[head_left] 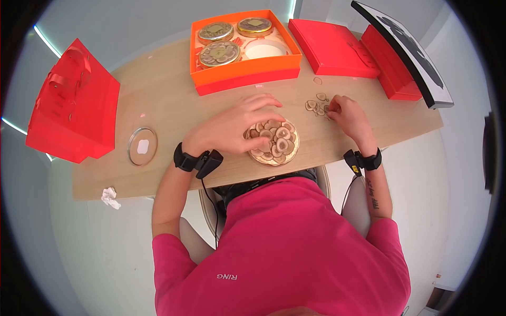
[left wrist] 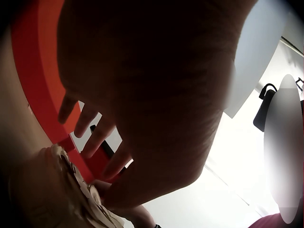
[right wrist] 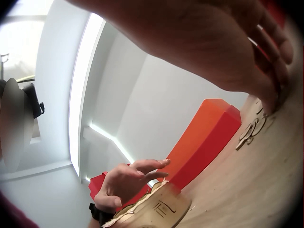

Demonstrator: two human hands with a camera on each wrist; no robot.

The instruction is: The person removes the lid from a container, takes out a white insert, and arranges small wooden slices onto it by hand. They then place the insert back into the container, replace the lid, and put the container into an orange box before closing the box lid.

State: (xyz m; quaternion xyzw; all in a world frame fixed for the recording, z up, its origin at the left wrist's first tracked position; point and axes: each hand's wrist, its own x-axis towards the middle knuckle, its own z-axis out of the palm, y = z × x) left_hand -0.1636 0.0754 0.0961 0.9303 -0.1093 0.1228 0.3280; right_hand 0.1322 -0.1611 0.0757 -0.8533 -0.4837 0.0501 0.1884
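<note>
A round jar (right wrist: 164, 209) stands near the table's front edge, heaped with round, dark-edged dried slices (head_left: 282, 134). Over it my left hand (head_left: 237, 124) arches with spread fingers, the thumb lying on the slices at the near side. Several more dried slices (head_left: 312, 105) are scattered on the wood to the right. My right hand (head_left: 352, 120) reaches down to this small group, with thumb and fingertips pinching a slice at the tabletop. Most of that slice is hidden by the fingers.
An orange-red gift box (head_left: 247, 73) at the back holds three round jars and a vacant round recess. A red box lid (head_left: 332, 47) and a framed panel (head_left: 406, 52) stand right. Left are a red bag (head_left: 79, 105), a round clear lid (head_left: 142, 146) and crumpled paper (head_left: 110, 197).
</note>
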